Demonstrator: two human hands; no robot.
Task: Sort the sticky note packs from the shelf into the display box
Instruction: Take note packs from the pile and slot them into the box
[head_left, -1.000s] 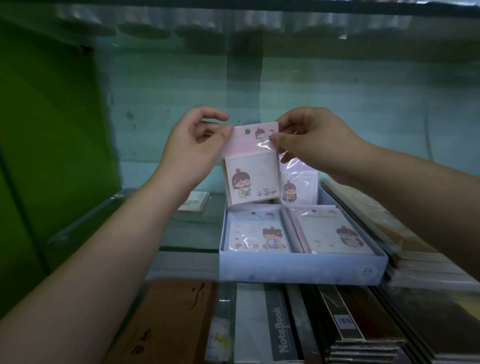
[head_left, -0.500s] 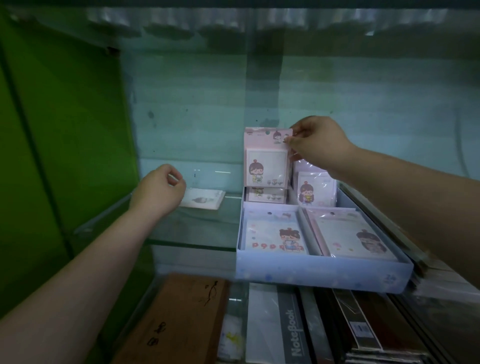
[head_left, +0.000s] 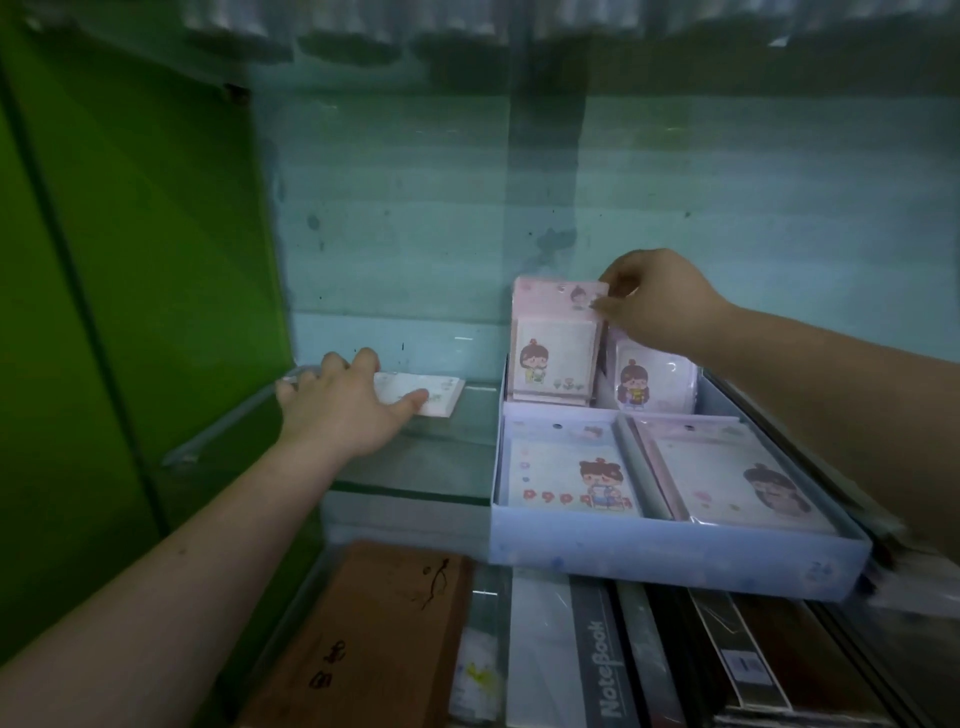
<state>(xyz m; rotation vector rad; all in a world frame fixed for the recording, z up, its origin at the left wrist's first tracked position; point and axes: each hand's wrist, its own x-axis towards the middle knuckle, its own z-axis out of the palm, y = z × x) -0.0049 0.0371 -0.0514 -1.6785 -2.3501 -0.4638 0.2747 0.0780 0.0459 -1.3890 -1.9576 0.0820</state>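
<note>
A pale blue display box (head_left: 670, 558) sits on the glass shelf (head_left: 447, 457) at the right, divided into compartments. Packs with a cartoon girl lie flat in its two front compartments. A pink sticky note pack (head_left: 555, 347) stands upright in the rear left compartment; my right hand (head_left: 652, 305) pinches its top right corner. Another pack (head_left: 652, 383) stands in the rear right compartment. A loose white pack (head_left: 434, 396) lies flat on the shelf to the left of the box. My left hand (head_left: 345, 406) rests on its near end, fingers spread over it.
A green panel (head_left: 130, 286) closes the left side and a teal wall (head_left: 467, 218) the back. Below the shelf lie a brown board (head_left: 374, 634), a grey book marked NoteBook (head_left: 597, 670) and dark flat packages. More flat stock is stacked right of the box.
My left hand has let go of the pink pack and reached left and down onto the loose pack on the shelf. My right hand has lowered the pink pack upright into the rear left compartment.
</note>
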